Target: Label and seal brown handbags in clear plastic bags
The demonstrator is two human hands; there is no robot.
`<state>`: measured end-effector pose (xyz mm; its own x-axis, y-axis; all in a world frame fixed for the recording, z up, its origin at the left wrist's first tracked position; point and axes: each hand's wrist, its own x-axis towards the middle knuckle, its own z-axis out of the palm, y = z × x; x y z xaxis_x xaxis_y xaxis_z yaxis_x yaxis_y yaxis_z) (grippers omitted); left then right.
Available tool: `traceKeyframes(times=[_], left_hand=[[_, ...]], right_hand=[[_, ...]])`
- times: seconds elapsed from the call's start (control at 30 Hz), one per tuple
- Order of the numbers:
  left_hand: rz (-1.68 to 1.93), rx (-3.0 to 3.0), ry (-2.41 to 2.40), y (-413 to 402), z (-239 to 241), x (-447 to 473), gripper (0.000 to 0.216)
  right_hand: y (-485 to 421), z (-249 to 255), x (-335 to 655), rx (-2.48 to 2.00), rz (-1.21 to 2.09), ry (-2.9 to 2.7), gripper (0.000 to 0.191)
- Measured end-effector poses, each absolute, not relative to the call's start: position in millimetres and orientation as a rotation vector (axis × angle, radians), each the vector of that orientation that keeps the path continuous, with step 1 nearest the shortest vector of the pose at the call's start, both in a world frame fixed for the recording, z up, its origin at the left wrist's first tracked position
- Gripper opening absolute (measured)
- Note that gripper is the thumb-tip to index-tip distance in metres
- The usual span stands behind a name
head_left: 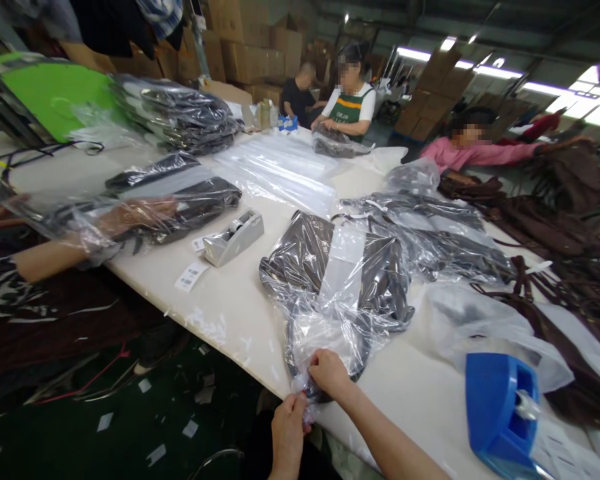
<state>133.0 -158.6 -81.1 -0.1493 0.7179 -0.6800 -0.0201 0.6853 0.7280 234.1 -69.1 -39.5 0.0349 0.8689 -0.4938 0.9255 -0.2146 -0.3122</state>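
A dark folded garment in a clear plastic bag (337, 280) lies on the white table (235, 307) in front of me. My left hand (287, 427) and my right hand (329, 372) both pinch the open near end of that bag at the table's front edge. A blue tape dispenser (500, 410) stands to the right of my hands.
A grey tape dispenser (234, 237) and paper labels (190, 275) sit left of the bag. A co-worker's arm (95, 230) at left is inside another bagged garment. Stacks of bagged garments (180, 120), loose clear bags (280, 170) and brown garments (555, 220) crowd the table. Other people work at the far end.
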Motion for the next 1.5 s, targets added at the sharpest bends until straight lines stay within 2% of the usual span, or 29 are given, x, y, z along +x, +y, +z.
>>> traceKeyframes(times=[0.33,0.53,0.63,0.73,0.83,0.93,1.0,1.27,1.4,1.5], left_hand=[[0.759,0.551,1.6,-160.4,-83.6,133.8,0.042],[0.772,0.527,1.61,-160.8,-80.0,135.1,0.044],[0.79,0.52,1.612,-161.2,-76.6,136.0,0.047],[0.812,0.517,1.603,-162.7,-72.5,135.8,0.051],[0.826,0.509,1.594,-165.2,-67.6,133.8,0.054],[0.817,0.52,1.578,-168.2,-61.3,131.3,0.05],[0.808,0.544,1.565,-170.4,-56.7,130.1,0.046],[0.779,0.733,1.617,-173.6,-38.9,135.3,0.034],[0.765,0.902,1.625,-171.9,-31.3,134.6,0.032],[0.794,1.133,1.68,-174.2,-34.9,121.3,0.032]], right_hand=[[-65.5,-36.4,242.0,2.212,-0.794,1.821,0.037],[-80.1,-30.5,255.3,2.215,-0.821,1.918,0.017],[-106.2,-22.4,265.4,2.167,-0.835,2.103,0.018],[-138.8,-24.1,274.4,1.972,-0.828,2.527,0.019],[-164.2,-38.3,278.0,1.711,-0.747,2.942,0.034],[-176.6,-54.5,276.0,1.636,-0.691,3.053,0.049],[-179.5,-61.7,273.3,1.652,-0.655,3.065,0.051],[-176.5,-67.6,261.5,1.797,-0.513,3.061,0.027],[-170.9,-67.9,255.9,1.917,-0.541,3.016,0.014],[-165.8,-65.9,253.6,1.997,-0.624,2.925,0.011]])
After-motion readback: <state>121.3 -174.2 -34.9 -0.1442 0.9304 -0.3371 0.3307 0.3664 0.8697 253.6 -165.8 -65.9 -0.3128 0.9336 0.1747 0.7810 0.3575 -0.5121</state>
